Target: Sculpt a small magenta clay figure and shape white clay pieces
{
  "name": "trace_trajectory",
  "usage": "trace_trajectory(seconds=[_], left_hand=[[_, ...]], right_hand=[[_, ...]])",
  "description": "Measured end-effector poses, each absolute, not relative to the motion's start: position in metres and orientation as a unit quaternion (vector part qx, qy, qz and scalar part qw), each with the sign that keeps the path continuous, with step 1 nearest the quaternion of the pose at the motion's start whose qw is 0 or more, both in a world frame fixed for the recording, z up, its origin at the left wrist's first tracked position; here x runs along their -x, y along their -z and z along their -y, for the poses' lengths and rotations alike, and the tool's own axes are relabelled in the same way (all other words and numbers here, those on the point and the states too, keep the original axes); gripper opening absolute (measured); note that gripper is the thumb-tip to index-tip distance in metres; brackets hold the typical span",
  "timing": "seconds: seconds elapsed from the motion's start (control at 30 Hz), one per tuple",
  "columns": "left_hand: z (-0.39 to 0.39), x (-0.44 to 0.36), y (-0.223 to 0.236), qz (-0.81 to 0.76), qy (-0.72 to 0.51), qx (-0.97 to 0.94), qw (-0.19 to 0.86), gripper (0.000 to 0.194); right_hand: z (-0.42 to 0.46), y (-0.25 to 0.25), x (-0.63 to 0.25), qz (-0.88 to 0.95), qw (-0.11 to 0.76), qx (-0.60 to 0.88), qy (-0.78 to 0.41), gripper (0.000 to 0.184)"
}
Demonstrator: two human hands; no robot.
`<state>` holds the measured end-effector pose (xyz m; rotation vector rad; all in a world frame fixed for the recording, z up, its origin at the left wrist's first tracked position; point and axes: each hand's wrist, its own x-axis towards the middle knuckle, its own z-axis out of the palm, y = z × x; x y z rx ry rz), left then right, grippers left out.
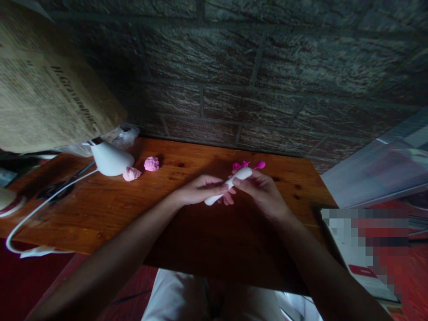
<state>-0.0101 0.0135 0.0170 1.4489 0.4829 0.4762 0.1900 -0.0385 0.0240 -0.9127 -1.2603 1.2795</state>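
Observation:
Both hands hold a white elongated piece (243, 174), which looks like modelling clay, in the air above the wooden table. It tilts up to the right, with rounded ends and a narrower middle. My left hand (204, 189) grips its lower left part, thumb on top and fingers beneath. My right hand (262, 189) pinches the upper right part with the thumb on its face; some fingers are hidden behind. Just beyond the hands, small bright pink pieces (259, 165) lie on the tabletop.
Two pale pink crumpled lumps, one nearer the lamp (131, 173) and one to its right (151, 163), lie at left. Dark scissors (55, 191) rest by the lamp's white cable (43, 205). A brick wall (220, 98) rises behind the wooden table (187, 151).

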Motion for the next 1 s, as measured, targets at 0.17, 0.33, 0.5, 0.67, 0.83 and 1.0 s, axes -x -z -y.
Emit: trace_trajectory(seconds=[0.17,0.33,0.5,0.67,0.83,1.0], left_hand=[[-0.016,0.011,-0.016,-0.212,-0.225,-0.673,0.672,0.045],[-0.018,0.011,-0.011,-0.233,-0.27,-0.743,0.567,0.033],[-0.019,0.012,-0.004,-0.258,-0.339,-0.786,0.448,0.025],[-0.019,0.014,-0.007,-0.271,-0.326,-0.815,0.395,0.021],[-0.019,0.013,-0.006,-0.264,-0.336,-0.799,0.423,0.021],[-0.019,0.013,-0.005,-0.252,-0.317,-0.809,0.427,0.023]], right_hand=[[0.037,-0.023,-0.192,0.525,0.54,0.382,-0.535,0.026],[0.038,-0.024,-0.197,0.575,0.533,0.412,-0.465,0.022],[0.041,-0.025,-0.2,0.722,0.456,0.454,-0.254,0.021],[0.042,-0.023,-0.195,0.784,0.397,0.449,-0.161,0.021],[0.043,-0.019,-0.194,0.792,0.379,0.453,-0.157,0.021],[0.044,-0.018,-0.196,0.794,0.357,0.475,-0.129,0.018]])
